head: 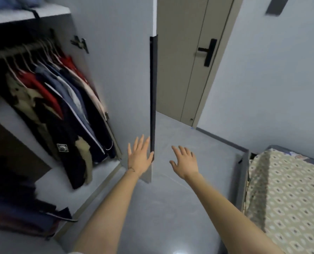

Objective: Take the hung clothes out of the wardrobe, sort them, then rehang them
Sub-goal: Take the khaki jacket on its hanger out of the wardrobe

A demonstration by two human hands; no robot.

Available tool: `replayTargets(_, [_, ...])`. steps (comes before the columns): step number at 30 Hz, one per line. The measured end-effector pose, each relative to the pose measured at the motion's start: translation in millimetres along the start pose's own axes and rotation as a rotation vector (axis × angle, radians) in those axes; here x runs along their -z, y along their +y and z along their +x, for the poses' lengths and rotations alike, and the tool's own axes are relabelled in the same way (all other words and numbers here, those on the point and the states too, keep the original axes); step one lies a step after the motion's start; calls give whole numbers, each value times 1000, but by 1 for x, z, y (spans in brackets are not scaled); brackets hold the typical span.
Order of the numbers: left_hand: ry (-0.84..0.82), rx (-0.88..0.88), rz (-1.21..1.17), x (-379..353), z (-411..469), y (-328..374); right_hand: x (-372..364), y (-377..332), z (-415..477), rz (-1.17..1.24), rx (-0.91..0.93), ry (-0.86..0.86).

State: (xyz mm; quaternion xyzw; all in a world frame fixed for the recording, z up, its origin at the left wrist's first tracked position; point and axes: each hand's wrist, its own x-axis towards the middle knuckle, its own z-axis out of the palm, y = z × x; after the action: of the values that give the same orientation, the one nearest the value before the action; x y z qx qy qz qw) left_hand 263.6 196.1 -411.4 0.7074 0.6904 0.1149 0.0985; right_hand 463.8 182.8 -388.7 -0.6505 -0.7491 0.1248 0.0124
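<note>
While the door (116,79) stands open, the clothes (64,99) hang in a row on the rail (6,55) inside the wardrobe (48,15), up and to the left of both hands. Each piece hangs long ways down. The left hand (138,156) is flat with fingers spread, right at the door's edge, holding nothing. The right hand (184,162) is spread too, in the air over the floor, holding nothing. The left hand is nearer the clothes, so I think it should reach in first.
</note>
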Motion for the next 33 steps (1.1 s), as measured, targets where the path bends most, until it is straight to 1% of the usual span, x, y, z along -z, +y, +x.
replayTargets(5, [55, 188, -23, 27, -6, -93, -3, -86, 40, -36, 178, 6])
replayTargets(9, [115, 296, -60, 50, -10, -153, -4, -155, 72, -57, 337, 11])
replayTargets(19, [235, 573, 25, 119, -10, -289, -5, -313, 163, 5, 578, -5])
replayTargets(21, [236, 619, 28, 131, -5, -313, -5, -340, 182, 23, 620, -8])
replayTargets(27, [309, 742, 6, 166, 19, -365, 5, -417, 241, 81, 805, 2])
replayTargets(33, [333, 823, 27, 187, 28, -403, 7, -473, 283, 134, 904, 24])
